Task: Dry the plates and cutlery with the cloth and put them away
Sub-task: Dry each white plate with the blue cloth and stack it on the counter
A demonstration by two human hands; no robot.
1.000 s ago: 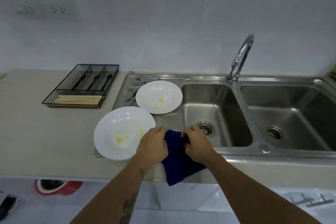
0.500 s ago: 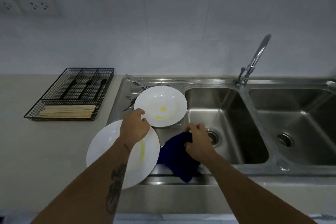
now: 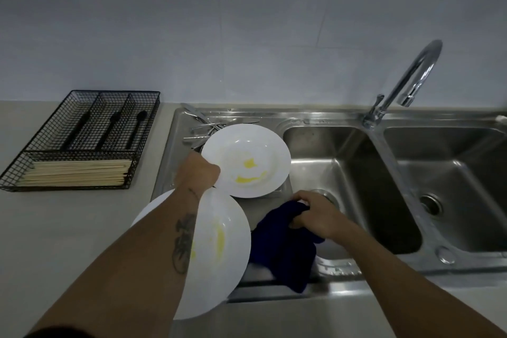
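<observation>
- At far left I note the wire cutlery tray on the counter, holding black utensils in its rear compartments and pale chopsticks in front. I judge it the destination for dried cutlery.
- My left hand is at the near-left rim of the far plate, fingers curled at the edge. It appears to grip the rim, though the fingertips are hidden behind the hand.
- The left forearm extends forward across the near plate, which overhangs the drainboard's front-left corner. I keep that arm raised so it does not drag this plate.
- Loose metal cutlery lies behind the far plate on the drainboard. I lift the plate clear rather than slide it.
- Both plates show yellow marks. I judge that wiping should cover the whole bowl, then the underside.
- The blue cloth lies bunched on the sink's front edge, just right of the near plate. My right hand pinches its upper fold, knuckles up, wrist over the left basin.
- I bring plate and cloth together above the drainboard, not the basin.
- The tap stands well clear at right.
</observation>
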